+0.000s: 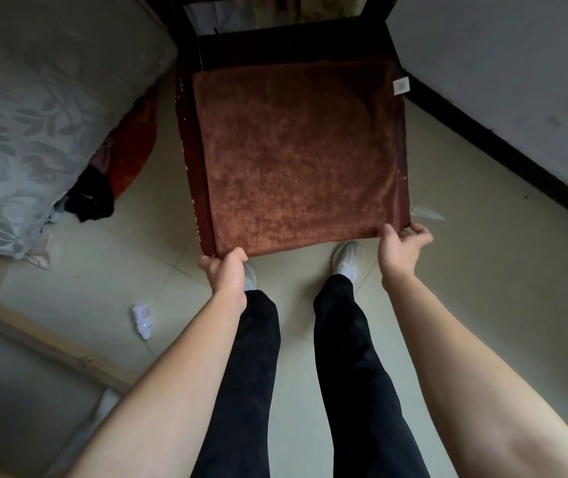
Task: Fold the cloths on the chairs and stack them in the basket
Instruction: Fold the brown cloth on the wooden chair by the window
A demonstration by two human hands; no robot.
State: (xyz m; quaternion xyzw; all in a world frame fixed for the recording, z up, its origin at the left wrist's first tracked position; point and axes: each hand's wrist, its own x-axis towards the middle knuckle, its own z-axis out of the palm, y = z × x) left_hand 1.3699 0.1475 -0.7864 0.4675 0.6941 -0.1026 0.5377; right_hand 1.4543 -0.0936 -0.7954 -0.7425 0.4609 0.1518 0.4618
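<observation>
Brown cloth spread flat over seat of dark chair, covering nearly all of it; white tag at far right corner. Left hand pinching near left corner of cloth, fingers curled closed around hem at chair's front edge. Right hand likewise gripping near right corner, thumb on top, fingers tucked beneath. Basket not identifiable anywhere around chair.

Risks, as judged: uneven lift from two corners, leaving skewed fold. Far edge likely to drag or catch on chair back rail during fold-over. Plush pile likely to cling to seat, bunching centre. Weak pinch at either corner, cloth dropping to floor in front of chair, among litter.
</observation>
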